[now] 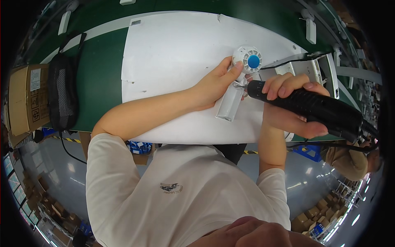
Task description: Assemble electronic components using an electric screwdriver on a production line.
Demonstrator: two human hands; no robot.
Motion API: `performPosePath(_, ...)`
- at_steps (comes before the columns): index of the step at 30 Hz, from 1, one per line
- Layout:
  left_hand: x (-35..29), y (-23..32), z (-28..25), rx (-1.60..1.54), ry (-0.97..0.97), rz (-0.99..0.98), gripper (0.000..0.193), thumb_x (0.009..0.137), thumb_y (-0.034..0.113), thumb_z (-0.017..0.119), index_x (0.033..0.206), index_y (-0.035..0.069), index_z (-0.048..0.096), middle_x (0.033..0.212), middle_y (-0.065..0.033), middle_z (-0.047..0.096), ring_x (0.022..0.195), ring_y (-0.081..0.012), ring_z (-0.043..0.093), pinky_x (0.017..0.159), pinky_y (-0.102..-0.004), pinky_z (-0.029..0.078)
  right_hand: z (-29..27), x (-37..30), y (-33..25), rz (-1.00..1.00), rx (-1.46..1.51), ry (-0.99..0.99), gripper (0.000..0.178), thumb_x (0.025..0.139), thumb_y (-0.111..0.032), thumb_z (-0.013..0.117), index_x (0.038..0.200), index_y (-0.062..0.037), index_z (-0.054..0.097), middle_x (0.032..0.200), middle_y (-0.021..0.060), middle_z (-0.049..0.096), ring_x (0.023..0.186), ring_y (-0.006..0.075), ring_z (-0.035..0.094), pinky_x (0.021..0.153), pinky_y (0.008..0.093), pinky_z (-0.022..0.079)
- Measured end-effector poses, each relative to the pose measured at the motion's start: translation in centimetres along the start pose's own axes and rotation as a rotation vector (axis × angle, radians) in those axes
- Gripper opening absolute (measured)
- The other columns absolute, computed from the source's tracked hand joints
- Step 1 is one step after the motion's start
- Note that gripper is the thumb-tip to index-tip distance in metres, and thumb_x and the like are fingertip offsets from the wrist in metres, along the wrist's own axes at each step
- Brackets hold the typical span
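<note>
My left hand (pixel 212 87) is closed around a white handheld fan (pixel 230 105), its thumb on the edge of the round slotted head with the blue centre. The fan's handle slants down toward me. In my right hand (pixel 284 113) is a black electric screwdriver (pixel 325 109), gripped near its front and pointing left. Its bit meets the fan at the neck, just below the head. Whether a screw sits under the bit is too small to tell. Some of my left fingers are hidden behind the fan.
A white sheet (pixel 164 53) covers part of the green table (pixel 98 78). A black mesh bag (pixel 66 90) and a cardboard box (pixel 31 96) stand at the left. At the right is a white bin (pixel 325 72); the screwdriver's black cable (pixel 370 131) runs beside another person (pixel 347 160).
</note>
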State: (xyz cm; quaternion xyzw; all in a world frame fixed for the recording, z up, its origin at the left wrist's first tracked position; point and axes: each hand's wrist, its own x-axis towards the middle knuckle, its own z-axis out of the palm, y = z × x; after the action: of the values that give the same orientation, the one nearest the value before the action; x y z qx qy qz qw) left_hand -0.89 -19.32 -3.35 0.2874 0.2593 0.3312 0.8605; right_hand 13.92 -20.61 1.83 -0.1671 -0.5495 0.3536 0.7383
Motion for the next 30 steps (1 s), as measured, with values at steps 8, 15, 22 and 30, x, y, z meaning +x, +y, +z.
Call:
performPosePath(8, 0.2, -0.3, -0.2, -0.002, -0.028, 0.020, 0.049, 0.101, 0.040, 0.043, 0.138, 0.012, 0.028, 0.112, -0.0078, 0.054, 0.091, -0.0117, 0.054, 0.075, -0.0275, 0.050, 0.6, -0.2, -0.1, -0.035, -0.075, 0.003, 0.081, 0.078, -0.084, 0.034, 0.107, -0.0098, 0.046, 0.065, 0.0072, 0.048, 0.047, 0.0164, 0.046, 0.042, 0.0310, 0.041)
performPosePath(15, 0.3, -0.6, -0.2, 0.050, -0.010, 0.021, 0.050, 0.100, 0.040, 0.044, 0.138, 0.011, 0.028, 0.112, -0.0079, 0.054, 0.090, -0.0117, 0.055, 0.074, -0.0268, 0.050, 0.2, -0.4, 1.1, 0.004, -0.027, 0.019, 0.081, 0.077, -0.085, 0.034, 0.106, -0.0098, 0.046, 0.065, 0.0069, 0.048, 0.046, 0.0160, 0.045, 0.041, 0.0302, 0.041)
performPosePath(22, 0.3, -0.3, -0.3, 0.023, -0.022, -0.007, 0.049, 0.100, 0.039, 0.045, 0.137, 0.011, 0.029, 0.112, -0.0083, 0.054, 0.088, -0.0120, 0.056, 0.072, -0.0266, 0.051, 0.1, -0.1, 2.1, 0.016, 0.108, -0.061, 0.083, 0.077, -0.085, 0.034, 0.105, -0.0086, 0.046, 0.065, 0.0072, 0.049, 0.046, 0.0158, 0.046, 0.040, 0.0299, 0.041)
performPosePath(30, 0.3, 0.0, 0.0, 0.020, -0.032, 0.005, 0.050, 0.100, 0.040, 0.044, 0.136, 0.011, 0.027, 0.110, -0.0095, 0.054, 0.086, -0.0142, 0.059, 0.072, -0.0281, 0.053, 0.0, 1.7, -2.6, 0.020, -0.042, 0.026, 0.084, 0.078, -0.085, 0.032, 0.102, -0.0064, 0.050, 0.064, 0.0086, 0.050, 0.046, 0.0171, 0.047, 0.040, 0.0309, 0.041)
